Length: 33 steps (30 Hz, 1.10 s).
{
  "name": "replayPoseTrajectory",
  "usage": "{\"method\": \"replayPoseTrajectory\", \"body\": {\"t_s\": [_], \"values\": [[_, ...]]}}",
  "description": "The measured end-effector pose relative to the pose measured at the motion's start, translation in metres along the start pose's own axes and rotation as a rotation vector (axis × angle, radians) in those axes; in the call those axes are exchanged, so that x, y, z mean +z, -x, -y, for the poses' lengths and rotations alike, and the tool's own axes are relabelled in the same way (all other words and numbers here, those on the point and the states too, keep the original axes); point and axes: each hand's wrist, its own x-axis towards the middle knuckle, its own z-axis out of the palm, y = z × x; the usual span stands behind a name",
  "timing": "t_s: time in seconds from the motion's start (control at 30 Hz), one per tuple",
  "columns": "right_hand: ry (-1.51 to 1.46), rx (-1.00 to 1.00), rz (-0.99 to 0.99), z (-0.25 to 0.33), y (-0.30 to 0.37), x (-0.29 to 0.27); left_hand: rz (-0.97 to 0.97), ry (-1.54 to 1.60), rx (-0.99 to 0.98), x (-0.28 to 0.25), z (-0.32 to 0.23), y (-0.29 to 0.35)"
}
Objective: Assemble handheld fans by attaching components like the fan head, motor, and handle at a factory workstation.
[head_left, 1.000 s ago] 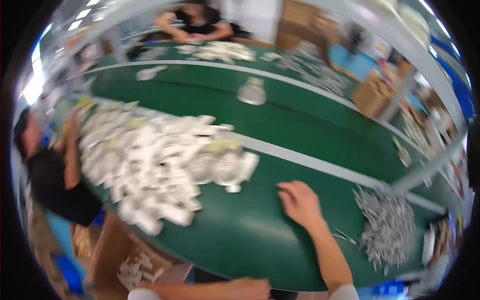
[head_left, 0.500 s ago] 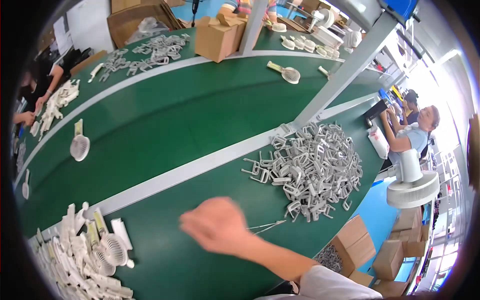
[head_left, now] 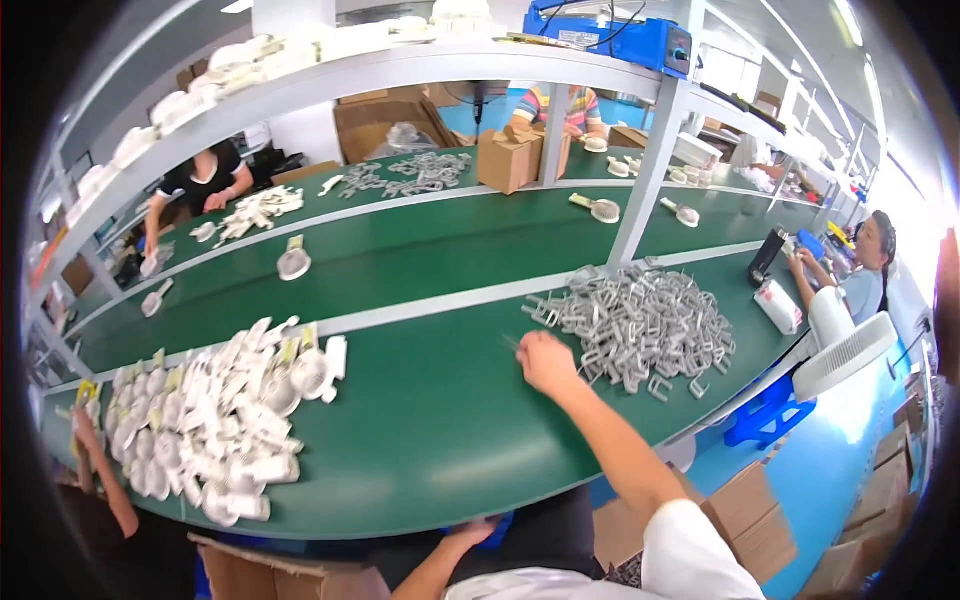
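My right hand [head_left: 548, 362] is closed over the green table, its fingers pinched on a thin pair of tweezers [head_left: 510, 343], which shows only as a faint blur at the fingertips. Just to its right spreads a big heap of grey plastic U-shaped clips [head_left: 650, 325]. Below the table's front edge, by my lap, is my left hand [head_left: 477, 531], close to something blue; its fingers are too unclear to read. Left of my hands lies a pile of white handheld fans and fan parts [head_left: 240, 410].
A pale rail [head_left: 430, 308] separates my table from a green belt carrying several handheld fans [head_left: 293, 262]. A grey post [head_left: 650, 170] rises behind the clips. A white desk fan [head_left: 845, 365] stands at right. At far left, a co-worker's hand [head_left: 85, 430] reaches the pile's end.
The view has tilted up and shifted. My right hand has moved from bare table toward the clips, and the tweezers that lay by my wrist are now at its fingertips. My left hand has come into view.
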Motion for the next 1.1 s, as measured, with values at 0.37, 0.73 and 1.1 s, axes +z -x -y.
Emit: {"method": "replayPoseTrajectory", "body": {"t_s": [0.37,0.73,1.1], "values": [[0.370,-0.059,0.135,-0.110,-0.038,-0.050,-0.457,-0.003,0.368,-0.324,-0.054,0.006],[0.158,0.134,-0.243,-0.083,-0.038,-0.090,-0.701,-0.463,-0.006,-0.315,-0.025,-0.053],[-0.643,-0.024,0.075,0.054,-0.012,-0.069,-0.416,-0.201,0.234,-0.312,-0.044,-0.017]]}}
